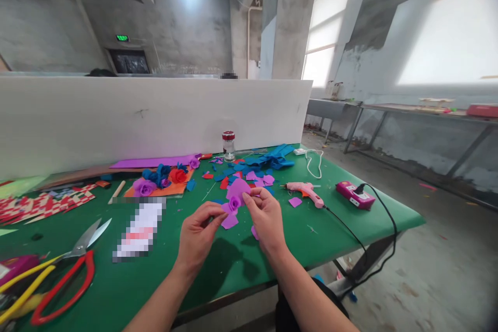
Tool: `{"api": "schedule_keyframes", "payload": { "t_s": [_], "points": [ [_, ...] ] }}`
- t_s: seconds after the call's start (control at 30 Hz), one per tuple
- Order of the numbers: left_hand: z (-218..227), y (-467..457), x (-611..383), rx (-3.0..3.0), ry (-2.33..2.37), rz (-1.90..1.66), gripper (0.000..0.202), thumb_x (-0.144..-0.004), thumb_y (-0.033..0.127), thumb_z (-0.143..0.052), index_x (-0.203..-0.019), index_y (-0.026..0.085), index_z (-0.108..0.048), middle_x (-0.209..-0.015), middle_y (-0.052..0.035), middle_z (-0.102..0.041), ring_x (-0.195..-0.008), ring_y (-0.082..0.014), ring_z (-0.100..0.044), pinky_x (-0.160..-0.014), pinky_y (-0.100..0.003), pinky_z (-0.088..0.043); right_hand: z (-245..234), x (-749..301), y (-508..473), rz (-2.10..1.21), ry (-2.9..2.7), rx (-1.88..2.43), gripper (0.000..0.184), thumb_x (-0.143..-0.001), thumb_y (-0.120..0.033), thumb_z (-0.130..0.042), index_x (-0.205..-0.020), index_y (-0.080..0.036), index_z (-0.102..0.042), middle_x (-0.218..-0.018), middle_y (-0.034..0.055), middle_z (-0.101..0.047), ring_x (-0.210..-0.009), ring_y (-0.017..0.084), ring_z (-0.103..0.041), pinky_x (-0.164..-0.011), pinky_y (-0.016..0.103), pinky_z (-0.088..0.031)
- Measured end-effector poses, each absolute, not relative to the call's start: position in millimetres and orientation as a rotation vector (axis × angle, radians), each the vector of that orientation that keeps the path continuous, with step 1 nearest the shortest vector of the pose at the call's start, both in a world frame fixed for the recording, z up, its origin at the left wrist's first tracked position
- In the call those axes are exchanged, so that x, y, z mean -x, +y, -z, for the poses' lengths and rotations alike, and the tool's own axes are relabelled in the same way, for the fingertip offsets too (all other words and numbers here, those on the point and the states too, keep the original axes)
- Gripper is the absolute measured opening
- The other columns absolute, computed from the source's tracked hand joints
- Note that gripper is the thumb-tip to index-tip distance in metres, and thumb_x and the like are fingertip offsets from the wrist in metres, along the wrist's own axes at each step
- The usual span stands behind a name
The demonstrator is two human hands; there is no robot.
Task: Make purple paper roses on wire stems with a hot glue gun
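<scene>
Above the green table, a purple paper flower (pixel 235 203) with a small rolled centre and loose outer petals is between my hands. My right hand (pixel 267 218) pinches its upper right petal between thumb and fingers. At the flower's lower left, my left hand (pixel 200 233) has thumb and forefinger pressed together; whether they grip the flower's edge or something small beside it is hard to make out. Just beyond lie loose purple paper petals (pixel 268 180) among red and blue pieces. A pink glue gun (pixel 305 191) rests to the right of my right hand.
Finished paper flowers (pixel 143 187) lie on orange paper at left. Large scissors (pixel 83 249) and pliers with yellow handles (pixel 29 285) are nearer. A glass jar (pixel 229 146) stands before a white partition (pixel 155 119). At right, a power strip (pixel 356 195) trails a black cable (pixel 389 218).
</scene>
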State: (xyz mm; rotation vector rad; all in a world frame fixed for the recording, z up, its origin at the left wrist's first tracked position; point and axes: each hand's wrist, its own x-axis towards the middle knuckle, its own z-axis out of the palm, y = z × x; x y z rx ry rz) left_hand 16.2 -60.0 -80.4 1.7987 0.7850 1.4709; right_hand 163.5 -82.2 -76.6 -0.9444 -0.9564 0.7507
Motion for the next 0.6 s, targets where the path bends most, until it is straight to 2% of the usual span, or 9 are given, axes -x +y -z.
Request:
{"api": "schedule_keyframes", "payload": {
  "t_s": [0.13, 0.3, 0.5, 0.6],
  "points": [
    [77.3, -61.5, -10.6, -2.088, 0.69, -1.591, 0.01, -0.083, 0.021, -0.065, -0.082, 0.023, -0.075, -0.081, -0.0031, -0.067, -0.075, -0.0146, -0.062, -0.066, -0.023, -0.049, 77.5, -164.6, -83.6, -0.732, -0.932, 0.832, 0.02, -0.081, -0.037, -0.067, -0.081, -0.019, -0.057, -0.062, -0.0035, -0.062, -0.056, 0.01, -0.053, -0.054, 0.02, -0.037],
    [75.1, -64.4, -9.0, -2.216, 0.654, -1.672, 0.016, -0.084, 0.017, -0.062, -0.088, 0.026, -0.075, -0.081, -0.0026, -0.068, -0.074, -0.0139, -0.063, -0.066, -0.023, -0.05, 81.5, -165.7, -82.6, -0.736, -0.89, 0.776, 0.02, -0.079, -0.036, -0.07, -0.083, -0.019, -0.059, -0.065, -0.0025, -0.063, -0.06, 0.012, -0.057, -0.055, 0.021, -0.04],
    [77.4, -64.2, -12.2, -1.98, 0.785, -1.564, 0.01, -0.081, 0.025, -0.066, -0.079, 0.025, -0.076, -0.081, -0.0046, -0.069, -0.076, -0.0174, -0.064, -0.068, -0.025, -0.05, 81.6, -160.9, -83.3, -0.775, -0.901, 0.795, 0.022, -0.079, -0.038, -0.07, -0.083, -0.018, -0.06, -0.07, 0.0005, -0.066, -0.064, 0.014, -0.059, -0.06, 0.024, -0.043],
    [79.5, -62.5, -14.7, -1.75, 0.815, -1.461, 0.009, -0.076, 0.03, -0.071, -0.074, 0.023, -0.075, -0.074, -0.0036, -0.068, -0.069, -0.0174, -0.061, -0.063, -0.025, -0.049, 80.1, -155.9, -84.3, -0.811, -0.912, 0.806, 0.022, -0.079, -0.038, -0.069, -0.08, -0.019, -0.059, -0.069, 0.0005, -0.066, -0.064, 0.014, -0.06, -0.061, 0.025, -0.044]
  ]
}}
